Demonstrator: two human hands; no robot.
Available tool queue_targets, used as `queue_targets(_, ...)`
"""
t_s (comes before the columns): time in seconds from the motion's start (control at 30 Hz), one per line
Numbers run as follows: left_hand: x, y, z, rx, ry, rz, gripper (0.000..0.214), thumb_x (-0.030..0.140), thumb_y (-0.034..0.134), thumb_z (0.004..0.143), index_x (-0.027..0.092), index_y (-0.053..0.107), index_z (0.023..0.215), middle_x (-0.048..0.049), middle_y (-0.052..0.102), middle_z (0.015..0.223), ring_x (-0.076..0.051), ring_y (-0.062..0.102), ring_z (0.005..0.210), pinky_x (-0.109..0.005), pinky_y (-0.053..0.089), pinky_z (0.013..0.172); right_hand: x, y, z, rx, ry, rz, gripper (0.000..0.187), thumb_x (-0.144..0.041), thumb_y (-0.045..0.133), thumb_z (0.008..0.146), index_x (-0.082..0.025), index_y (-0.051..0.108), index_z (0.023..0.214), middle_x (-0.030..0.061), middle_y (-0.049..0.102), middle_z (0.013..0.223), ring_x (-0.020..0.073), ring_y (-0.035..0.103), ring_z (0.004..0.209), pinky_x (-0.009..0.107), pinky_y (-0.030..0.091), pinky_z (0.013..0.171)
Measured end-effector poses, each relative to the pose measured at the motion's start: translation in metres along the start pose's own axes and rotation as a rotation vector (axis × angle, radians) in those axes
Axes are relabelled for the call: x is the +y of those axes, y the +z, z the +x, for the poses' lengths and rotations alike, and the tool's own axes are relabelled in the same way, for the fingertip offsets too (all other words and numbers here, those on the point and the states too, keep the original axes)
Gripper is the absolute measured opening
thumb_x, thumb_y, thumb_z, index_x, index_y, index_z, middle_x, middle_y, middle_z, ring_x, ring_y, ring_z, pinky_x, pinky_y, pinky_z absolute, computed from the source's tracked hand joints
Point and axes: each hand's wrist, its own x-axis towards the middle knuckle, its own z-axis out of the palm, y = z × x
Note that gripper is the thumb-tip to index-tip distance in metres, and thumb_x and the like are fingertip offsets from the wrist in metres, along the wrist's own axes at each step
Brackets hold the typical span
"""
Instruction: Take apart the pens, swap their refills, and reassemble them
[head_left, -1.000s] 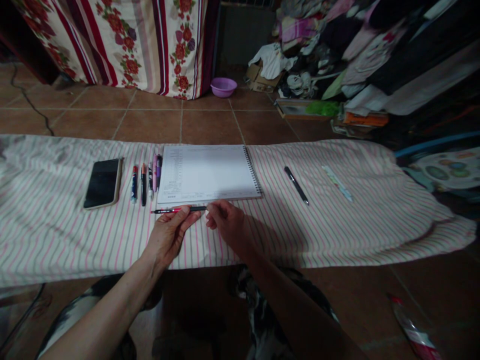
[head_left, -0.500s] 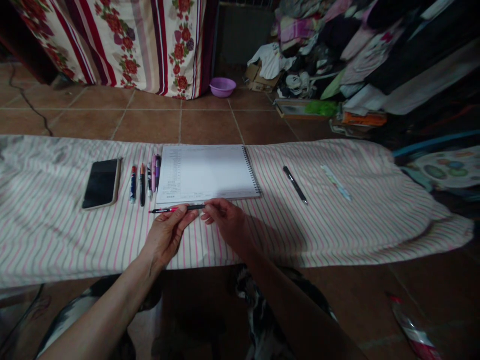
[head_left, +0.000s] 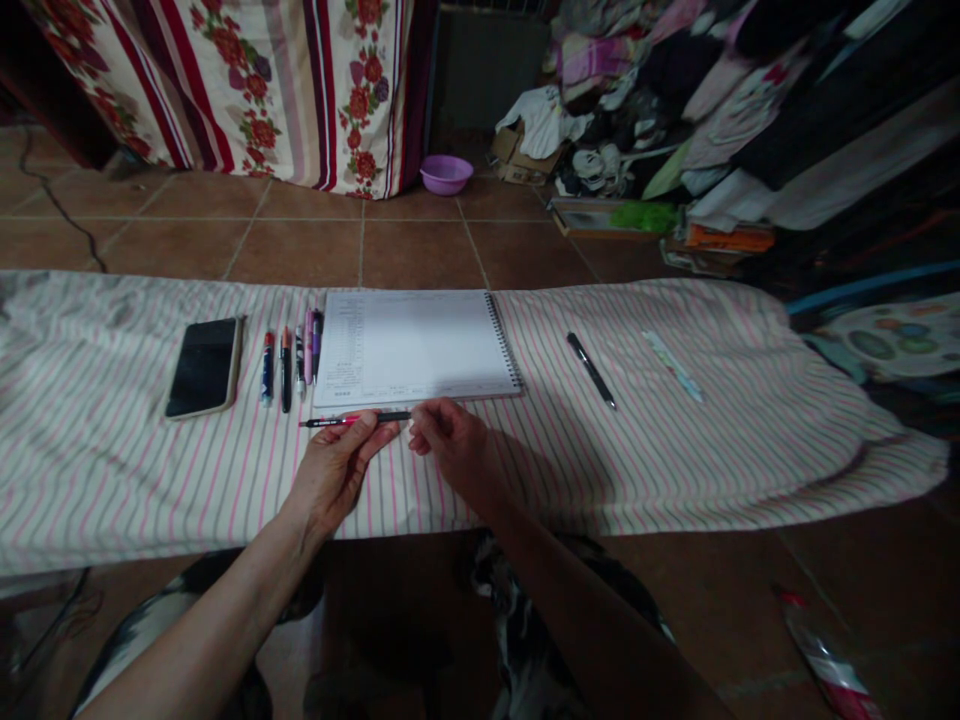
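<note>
My left hand (head_left: 346,455) pinches a slim black-and-red pen (head_left: 392,415) between thumb and fingers, level and just off the near edge of a spiral notebook (head_left: 431,345). At the pen's right end, the closed fingertips of my right hand (head_left: 454,440) grip its dark tip. The notebook lies open to a mostly white page, with its wire spiral on the right side. Several pens stand side by side left of it, among them a black pen with an orange end (head_left: 285,370) and a blue pen (head_left: 267,370).
A phone (head_left: 202,367) lies face up at the left on the striped cloth (head_left: 187,480). To the right are a black pen (head_left: 591,371) and a pale patterned pen (head_left: 673,365). Beyond the table, a purple basin (head_left: 446,175) sits on the tiled floor. A bottle (head_left: 829,655) lies at lower right.
My right hand has shifted very slightly to the right along the pen's end. My left hand and the pen have hardly moved.
</note>
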Motion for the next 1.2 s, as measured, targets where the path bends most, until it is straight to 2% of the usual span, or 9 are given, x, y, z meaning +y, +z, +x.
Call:
queue_targets(0.3, 0.0003, -0.0007, 0.0018, 0.006, -0.009, -0.01, 0.012, 0.001, 0.058, 0.075, 0.005, 0.067, 0.069, -0.0075, 0.069, 0.068, -0.015, 0.068, 0.066, -0.024, 0.057, 0.073, 0.0051, 0.0018, 0.0019, -0.019, 0.036, 0.145, 0.015, -0.032, 0.059, 0.077, -0.018, 0.06, 0.082, -0.0012, 0.067, 0.059, 0.0126, 0.065, 0.054, 0.023, 0.052, 0.056)
queue_targets(0.67, -0.0006, -0.0017, 0.0013, -0.023, 0.001, 0.005, 0.011, 0.0, 0.058, 0.075, 0.004, 0.067, 0.069, -0.0078, 0.069, 0.068, -0.015, 0.068, 0.065, -0.025, 0.057, 0.073, -0.0015, -0.0011, 0.0007, -0.024, 0.022, 0.068, 0.014, -0.03, 0.054, 0.079, -0.019, 0.059, 0.071, -0.0026, 0.064, 0.055, 0.0105, 0.062, 0.051, 0.02, 0.05, 0.053)
queue_targets(0.93, -0.0021, -0.0011, 0.0035, -0.008, -0.001, -0.015, 0.013, -0.001, 0.057, 0.075, 0.004, 0.067, 0.069, -0.0091, 0.069, 0.067, -0.017, 0.068, 0.065, -0.025, 0.057, 0.071, 0.0029, 0.0014, 0.0009, -0.016, 0.041, 0.156, 0.014, -0.032, 0.056, 0.078, -0.018, 0.06, 0.077, -0.0014, 0.066, 0.059, 0.0119, 0.064, 0.055, 0.022, 0.052, 0.058)
queue_targets(1.2, -0.0004, -0.0001, 0.001, -0.005, 0.002, 0.0, 0.016, -0.002, 0.055, 0.076, 0.004, 0.067, 0.068, -0.0081, 0.07, 0.067, -0.016, 0.068, 0.064, -0.026, 0.058, 0.071, -0.0007, -0.0009, 0.0003, -0.019, 0.036, 0.083, 0.018, -0.033, 0.054, 0.08, -0.019, 0.059, 0.072, -0.0018, 0.063, 0.056, 0.0107, 0.062, 0.051, 0.02, 0.05, 0.053)
